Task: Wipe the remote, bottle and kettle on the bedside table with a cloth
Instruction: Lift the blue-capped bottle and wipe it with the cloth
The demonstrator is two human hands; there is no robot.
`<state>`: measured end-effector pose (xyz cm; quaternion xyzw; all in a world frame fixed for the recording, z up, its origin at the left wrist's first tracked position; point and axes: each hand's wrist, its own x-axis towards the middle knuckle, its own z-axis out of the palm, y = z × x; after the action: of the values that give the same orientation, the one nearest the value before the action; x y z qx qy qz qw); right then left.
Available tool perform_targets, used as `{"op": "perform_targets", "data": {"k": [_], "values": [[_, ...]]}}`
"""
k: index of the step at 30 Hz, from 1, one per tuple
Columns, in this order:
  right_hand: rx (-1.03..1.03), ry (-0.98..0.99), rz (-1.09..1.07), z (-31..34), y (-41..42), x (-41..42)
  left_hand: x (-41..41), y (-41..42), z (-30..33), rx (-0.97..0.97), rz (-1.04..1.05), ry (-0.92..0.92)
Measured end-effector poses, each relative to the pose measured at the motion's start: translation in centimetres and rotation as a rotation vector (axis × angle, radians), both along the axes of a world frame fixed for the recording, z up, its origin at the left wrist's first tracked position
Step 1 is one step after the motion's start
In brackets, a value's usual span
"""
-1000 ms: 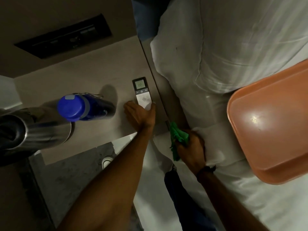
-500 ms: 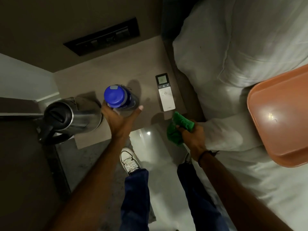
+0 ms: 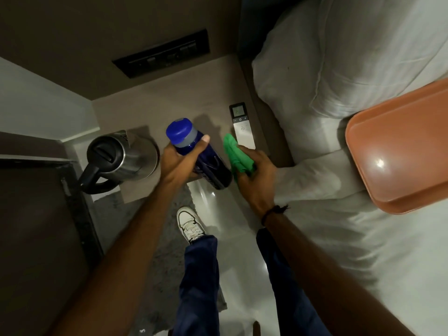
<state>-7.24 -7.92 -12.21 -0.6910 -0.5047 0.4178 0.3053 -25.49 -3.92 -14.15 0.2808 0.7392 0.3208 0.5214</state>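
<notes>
Two hands: both of yours are busy over the near edge of the bedside table (image 3: 169,98), one carrying, one wiping.
Left hand (image 3: 178,163): you have it wrapped round the bottle (image 3: 208,163) just below the blue cap, thumb on the right side, fingers behind. The bottle is lifted and tilted, base towards you and hanging out past the table's near edge, probably so the whole barrel is open to the cloth.
Right hand (image 3: 254,175): closed on the bunched green cloth (image 3: 236,154), which pokes out on the far side of your fist. The cloth sits just right of the bottle's body; I cannot tell whether it already touches.
Where the bottle lies: between your two hands, held by the left, next to the right.
Remote (image 3: 242,127): flat on the table, just beyond your right hand and cloth, close to the bed-side edge, screen end away from you. It seems parked there out of the way.
Kettle (image 3: 121,157): standing at the table's left near corner, handle towards you, just left of your left hand and not touched. It looks like the last item to reach.
Beyond: the switch panel (image 3: 162,53) on the far wall, and the orange tray (image 3: 400,151) on the bed to your right.
</notes>
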Motion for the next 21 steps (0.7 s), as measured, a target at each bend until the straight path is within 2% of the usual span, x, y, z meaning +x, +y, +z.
{"op": "perform_targets", "data": {"k": [5, 7, 10, 12, 15, 18, 19, 21], "values": [[0.174, -0.194, 0.304, 1.4, -2.8, -1.6, 0.7, -0.1, 2.7, -0.199, 0.067, -0.090], [0.167, -0.277, 0.387, 1.0, -4.8, -0.2, 0.3, 0.0, 3.1, -0.224, 0.098, -0.118], [0.086, -0.270, 0.321, 0.6, -4.5, 0.6, 0.2, -0.3, 3.0, -0.227, 0.089, -0.124], [0.113, -0.249, 0.298, 0.7, -3.0, -0.9, 0.5, -0.3, 2.9, -0.240, 0.085, -0.120], [0.230, -0.275, 0.410, 1.0, -2.1, -3.2, 0.5, 0.1, 2.8, -0.248, 0.105, -0.133], [0.259, -0.367, 0.594, 0.4, -4.2, -1.6, -0.4, 0.5, 2.8, -0.216, 0.129, -0.123], [0.219, -0.371, 0.594, 0.2, -4.8, -0.6, -0.5, 0.4, 2.7, -0.217, 0.115, -0.115], [0.123, -0.344, 0.462, -0.1, -4.3, 0.1, -0.3, 0.0, 2.3, -0.232, 0.077, -0.090]]}}
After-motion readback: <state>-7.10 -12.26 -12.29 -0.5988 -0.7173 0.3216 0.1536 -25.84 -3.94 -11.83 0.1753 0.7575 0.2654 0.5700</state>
